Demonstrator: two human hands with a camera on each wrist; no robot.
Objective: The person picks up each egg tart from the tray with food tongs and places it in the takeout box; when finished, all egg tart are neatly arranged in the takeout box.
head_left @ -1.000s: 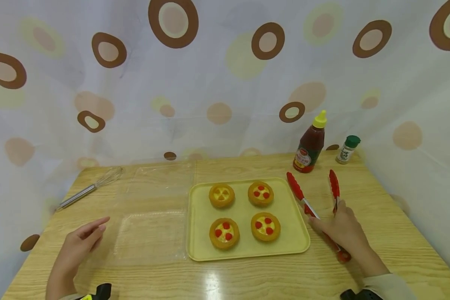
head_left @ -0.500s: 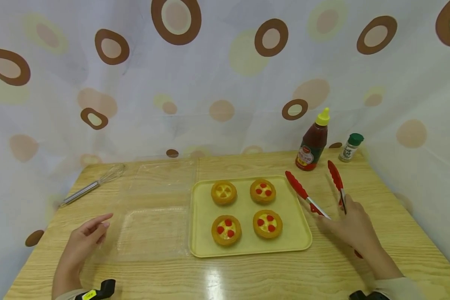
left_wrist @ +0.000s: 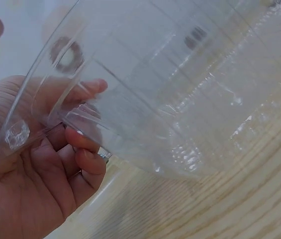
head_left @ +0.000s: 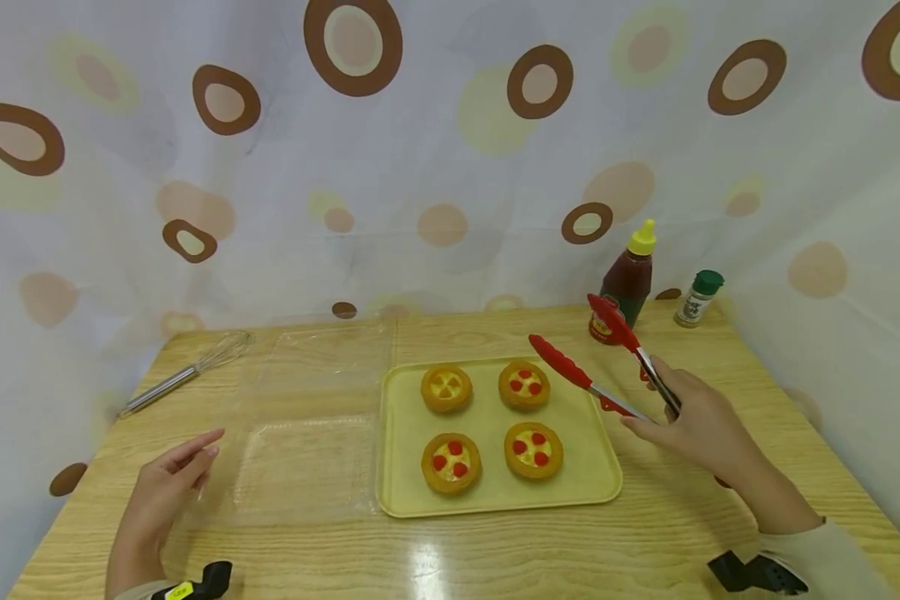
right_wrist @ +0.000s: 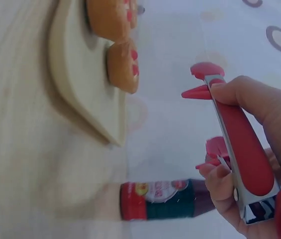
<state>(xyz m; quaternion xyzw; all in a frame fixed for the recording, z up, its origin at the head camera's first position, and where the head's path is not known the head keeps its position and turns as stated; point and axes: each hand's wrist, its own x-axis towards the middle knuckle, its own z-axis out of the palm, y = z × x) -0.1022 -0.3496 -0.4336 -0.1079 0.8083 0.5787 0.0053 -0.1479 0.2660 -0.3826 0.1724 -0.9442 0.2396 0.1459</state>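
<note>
Clear plastic covers much of the left hand (head_left: 167, 483) in the left wrist view, and whether those bent fingers pinch the rim of the transparent hinged container (head_left: 307, 467) cannot be told; its edges fade into the pale wooden table (head_left: 495, 558). The right hand (head_left: 708, 425) grips the red-and-silver tongs (right_wrist: 244, 144) and hides much of their handle in the head view. One red tip covers part of the label on the dark red sauce bottle (head_left: 630, 279) with a yellow nozzle, which the hand hides in the right wrist view. The tongs' arms stand apart, the other tip above the right side of the shallow yellow tray (head_left: 487, 500), which bears four round golden tarts (head_left: 534, 451). A green-capped shaker (head_left: 699, 298) stands right of the bottle; a silver wire whisk (head_left: 187, 375) lies left of the container. The right forearm reaches in from the lower right, its sleeve cut off below.
</note>
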